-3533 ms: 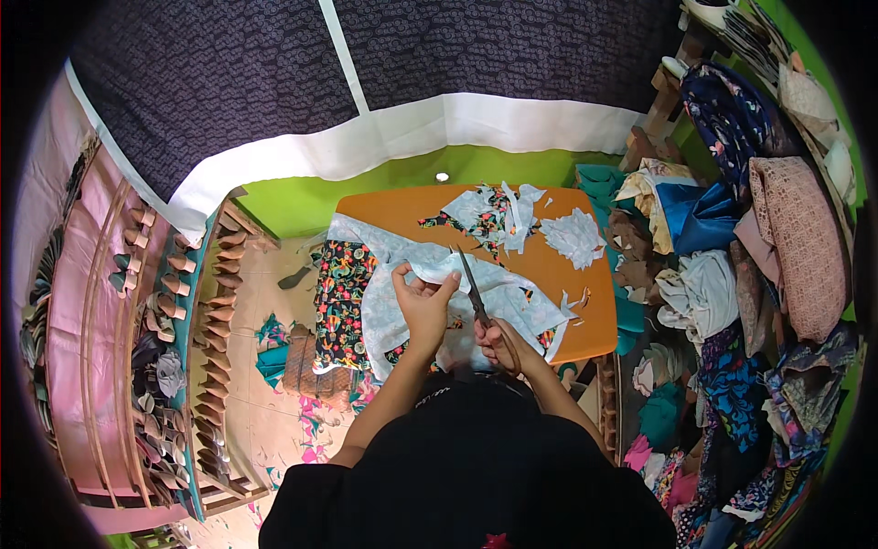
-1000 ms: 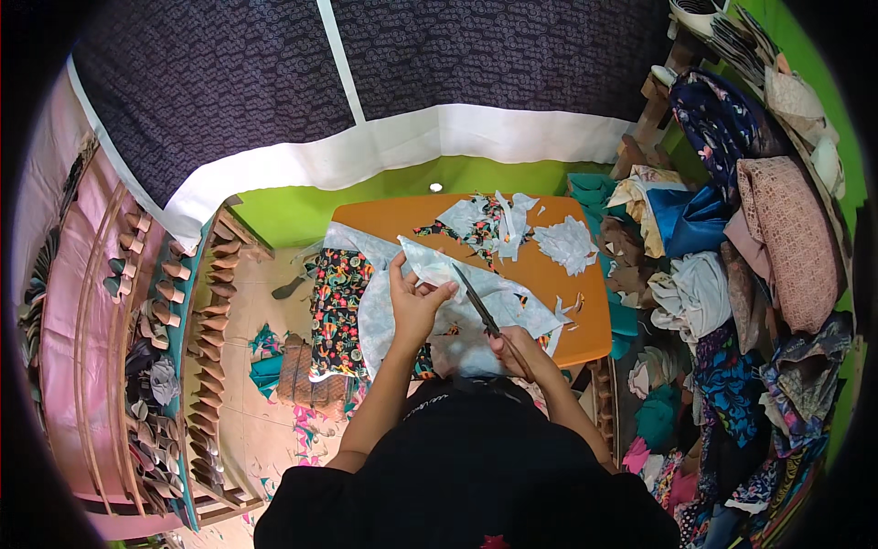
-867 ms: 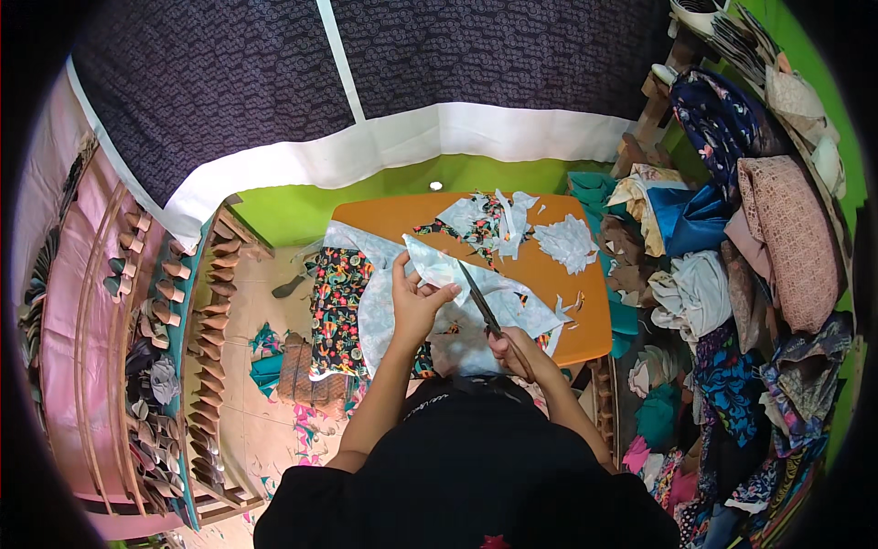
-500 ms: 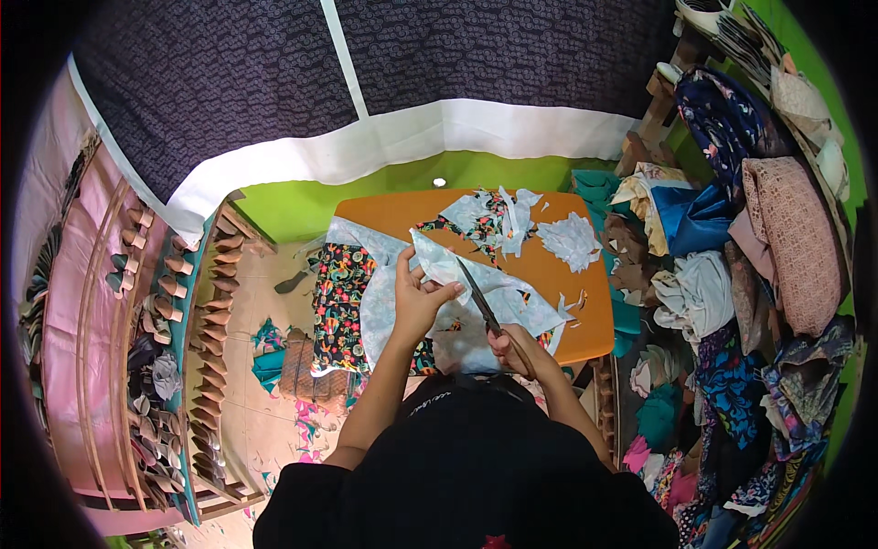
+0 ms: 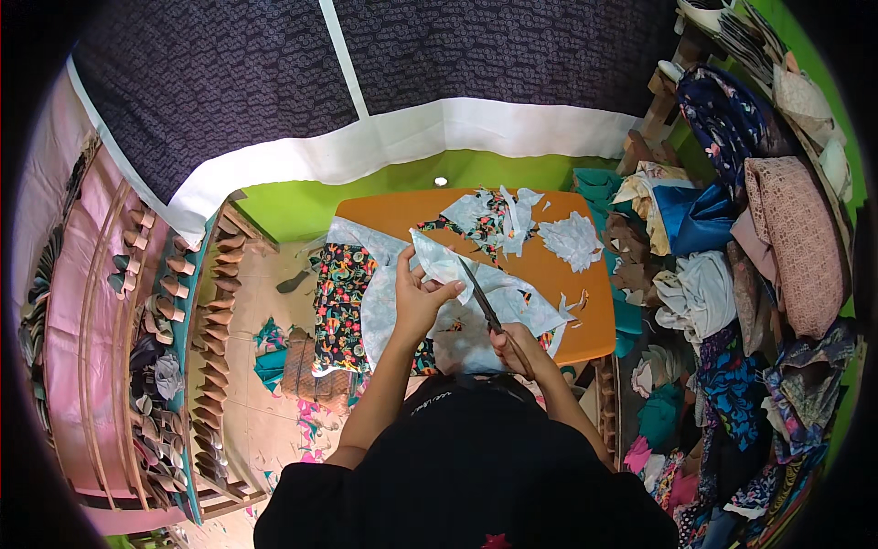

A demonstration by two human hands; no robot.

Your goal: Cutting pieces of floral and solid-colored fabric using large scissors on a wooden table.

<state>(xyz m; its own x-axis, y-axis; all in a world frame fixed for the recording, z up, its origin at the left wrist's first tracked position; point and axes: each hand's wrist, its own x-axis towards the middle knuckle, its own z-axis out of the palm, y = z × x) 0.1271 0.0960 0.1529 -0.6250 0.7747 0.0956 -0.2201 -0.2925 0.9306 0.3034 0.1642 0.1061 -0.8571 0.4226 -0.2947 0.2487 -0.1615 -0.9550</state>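
Observation:
My left hand [image 5: 419, 300] pinches a pale piece of fabric [image 5: 433, 259], raised to a point above the table. In my right hand [image 5: 512, 348] is a pair of dark scissors [image 5: 485, 300], the blades slanting up and left along the right edge of that piece. Whether the blades are parted is hard to make out. Beneath both hands a larger cloth [image 5: 391, 311] lies pale side up, and its black, colourful print [image 5: 344, 306] shows at the left.
Cut scraps [image 5: 572, 241] lie on the far right of the orange table [image 5: 389, 204]. Piled fabrics [image 5: 690, 293] crowd the right side. Racks of shoe forms [image 5: 216, 343] stand left, with scraps [image 5: 311, 421] on the floor. A dark curtain [image 5: 494, 55] hangs beyond.
The scissors and my right hand have shifted very slightly to the right. My left hand keeps its hold on the pale fabric.

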